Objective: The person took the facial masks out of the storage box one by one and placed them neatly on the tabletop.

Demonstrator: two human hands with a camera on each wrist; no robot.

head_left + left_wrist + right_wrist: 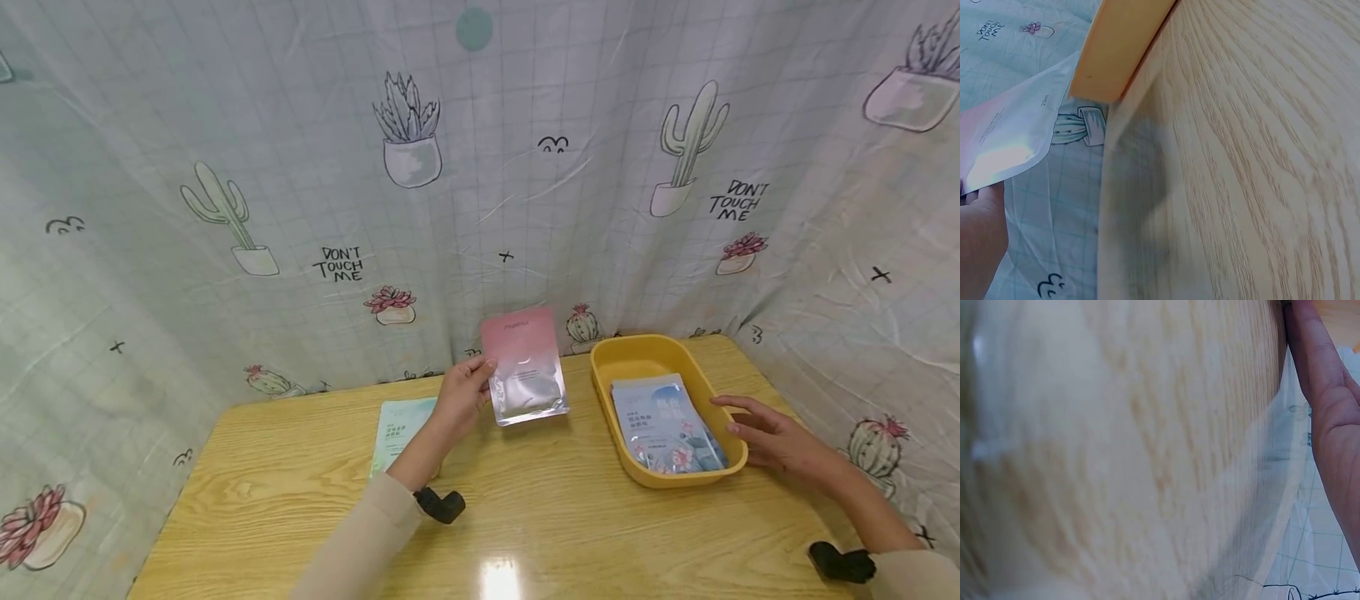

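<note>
My left hand [461, 400] pinches a pink and silver face mask sachet [525, 367] by its left edge, holding it tilted up over the back of the table. In the left wrist view the sachet's silver end [1029, 119] overlaps the yellow tray's wall [1119, 50]. The yellow tray [609, 408] stands to the right, with blue floral mask sachets [667, 425] lying in it. At the tray's right rim is my right hand [783, 446], its fingers extended loosely. The right wrist view shows those fingers [1319, 350] beside the tray.
A pale green sachet [397, 425] lies on the wooden table [262, 483] at the left, partly hidden by my left forearm. Behind the table's back edge hangs a curtain [465, 208] printed with cacti, which also closes off both sides.
</note>
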